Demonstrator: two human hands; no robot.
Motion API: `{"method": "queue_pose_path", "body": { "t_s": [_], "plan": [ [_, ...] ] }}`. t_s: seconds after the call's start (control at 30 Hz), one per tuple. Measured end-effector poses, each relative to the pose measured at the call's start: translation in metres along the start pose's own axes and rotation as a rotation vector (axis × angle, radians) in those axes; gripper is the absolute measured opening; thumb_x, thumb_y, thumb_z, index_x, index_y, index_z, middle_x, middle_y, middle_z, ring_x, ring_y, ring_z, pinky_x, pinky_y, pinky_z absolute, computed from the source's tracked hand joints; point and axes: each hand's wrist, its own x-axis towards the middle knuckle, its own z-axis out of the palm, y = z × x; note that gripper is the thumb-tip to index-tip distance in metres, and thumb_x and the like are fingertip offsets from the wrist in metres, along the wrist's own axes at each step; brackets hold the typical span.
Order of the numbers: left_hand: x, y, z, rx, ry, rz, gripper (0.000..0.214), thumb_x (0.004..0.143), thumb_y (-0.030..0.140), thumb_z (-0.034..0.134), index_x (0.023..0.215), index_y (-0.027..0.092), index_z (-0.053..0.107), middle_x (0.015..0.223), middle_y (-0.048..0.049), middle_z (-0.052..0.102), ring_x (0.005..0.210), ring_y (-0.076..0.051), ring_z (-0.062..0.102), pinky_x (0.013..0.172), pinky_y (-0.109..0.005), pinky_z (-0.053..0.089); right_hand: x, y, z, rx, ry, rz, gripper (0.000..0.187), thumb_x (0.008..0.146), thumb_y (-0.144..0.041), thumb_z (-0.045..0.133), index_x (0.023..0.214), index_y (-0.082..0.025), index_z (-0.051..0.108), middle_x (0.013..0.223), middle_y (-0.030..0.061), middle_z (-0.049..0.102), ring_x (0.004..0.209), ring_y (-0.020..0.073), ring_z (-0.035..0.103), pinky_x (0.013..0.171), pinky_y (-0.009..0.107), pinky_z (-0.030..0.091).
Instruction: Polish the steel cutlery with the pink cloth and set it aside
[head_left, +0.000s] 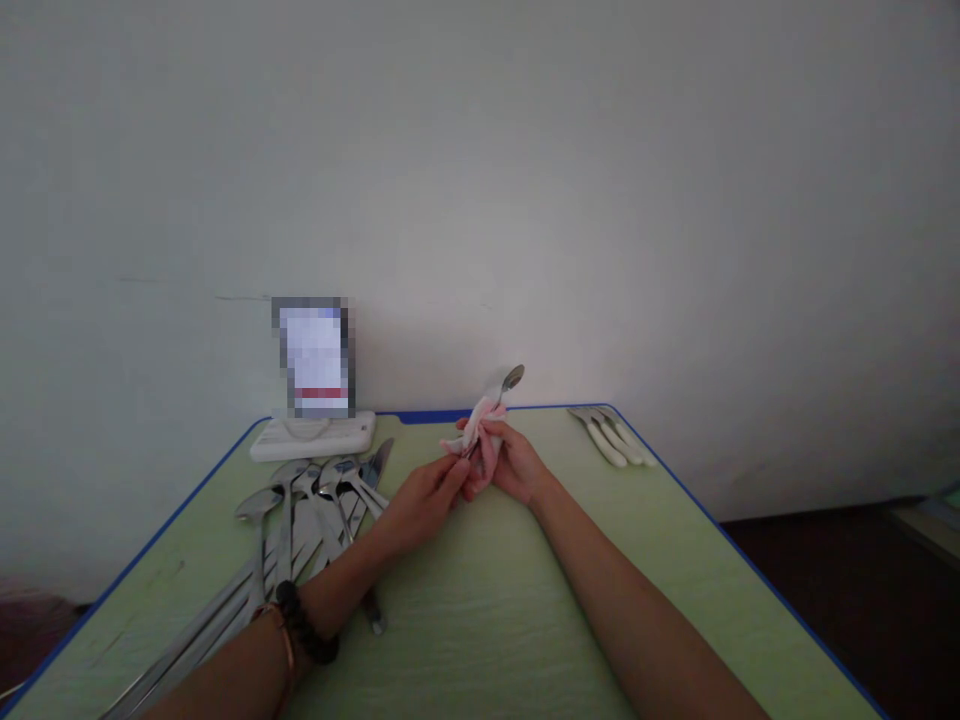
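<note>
Between my two hands, above the middle of the table, a metal spoon (513,378) points up and away with its bowl free. A pink and white cloth (486,462) is wrapped around its stem. My right hand (517,462) is closed on the cloth, with the spoon inside it. My left hand (429,500) pinches the lower end of the spoon's handle beside the cloth; that end is mostly hidden by the fingers. A pile of metal spoons and other cutlery (319,490) lies to the left, partly covered by my left forearm.
Several forks with white handles (611,440) lie side by side at the far right of the green table (480,620). At the back left a lit, blurred screen (315,355) stands on a white base (315,436). A pale wall (480,200) rises behind the table.
</note>
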Motion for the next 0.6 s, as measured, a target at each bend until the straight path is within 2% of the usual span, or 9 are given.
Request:
{"method": "queue_pose_path", "body": {
  "t_s": [0.1,0.27,0.4,0.6],
  "plan": [
    [0.002,0.0,-0.001,-0.122,-0.032,0.028,0.041,0.089,0.042,0.024,0.077,0.016,0.054,0.067,-0.0006,0.056,0.06,-0.012,0.05,0.06,-0.023,0.041,0.0,0.001,-0.001,-0.02,-0.048,0.018,0.029,0.075,-0.039,0.047,0.091,-0.017,0.057,0.067,0.0031,0.065,0.047,0.0158,0.054,0.043,0.029,0.043],
    [0.003,-0.006,0.0,-0.094,0.03,-0.027,0.037,0.086,0.042,0.032,0.07,0.016,0.052,0.062,0.0014,0.051,0.058,-0.012,0.047,0.056,-0.023,0.038,0.001,0.01,-0.003,-0.175,-0.003,-0.04,0.03,0.073,-0.043,0.058,0.072,-0.013,0.056,0.053,0.0013,0.059,0.045,0.0129,0.052,0.047,0.027,0.044],
    [0.004,-0.009,0.0,-0.138,0.059,-0.084,0.036,0.084,0.046,0.037,0.072,0.015,0.052,0.06,0.003,0.047,0.053,-0.01,0.041,0.049,-0.021,0.032,0.002,0.012,-0.003,-0.211,0.008,-0.077,0.03,0.067,-0.041,0.067,0.071,-0.013,0.057,0.056,-0.0007,0.059,0.049,0.0103,0.053,0.051,0.024,0.045],
    [0.003,-0.009,-0.001,-0.078,0.072,-0.124,0.039,0.083,0.048,0.038,0.07,0.015,0.053,0.054,0.0046,0.045,0.048,-0.009,0.039,0.045,-0.021,0.028,0.001,0.011,-0.003,-0.321,-0.07,-0.047,0.033,0.067,-0.044,0.066,0.067,-0.013,0.056,0.052,-0.0016,0.057,0.047,0.0095,0.052,0.05,0.023,0.042]
  ]
}}
